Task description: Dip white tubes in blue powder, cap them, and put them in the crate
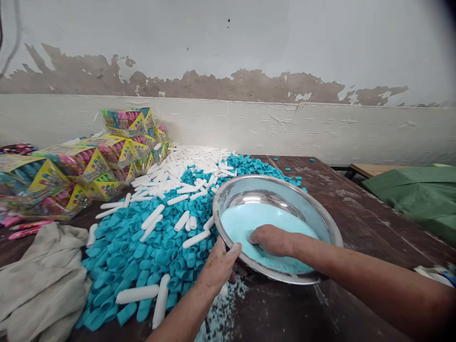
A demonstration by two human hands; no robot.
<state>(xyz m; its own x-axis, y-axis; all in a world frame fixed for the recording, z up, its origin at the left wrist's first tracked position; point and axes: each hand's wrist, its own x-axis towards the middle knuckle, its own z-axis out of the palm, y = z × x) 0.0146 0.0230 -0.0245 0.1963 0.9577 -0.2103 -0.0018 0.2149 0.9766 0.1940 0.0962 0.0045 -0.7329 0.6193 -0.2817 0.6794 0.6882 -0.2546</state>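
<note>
A wide steel basin (329,223) rests on the table, its near side apparently lower, holding a pale blue material (245,221); whether this is powder or liquid I cannot tell. My left hand (219,266) grips the basin's near left rim, thumb on top and fingers beneath. My right hand (272,239) reaches into the basin, its fingers sunk in the pale blue material and hidden. Left of the basin spreads a large heap of teal plastic caps (135,256). White plastic tubes (137,294) lie scattered over the caps, thickest at the back.
Clear packs with yellow card and coloured pens (117,152) are stacked at the left back. A beige cloth (42,285) lies at the left front, near pink pens (30,229). Pale blue crumbs (224,308) dot the dark table (370,228). Green sheeting (413,194) is at the right.
</note>
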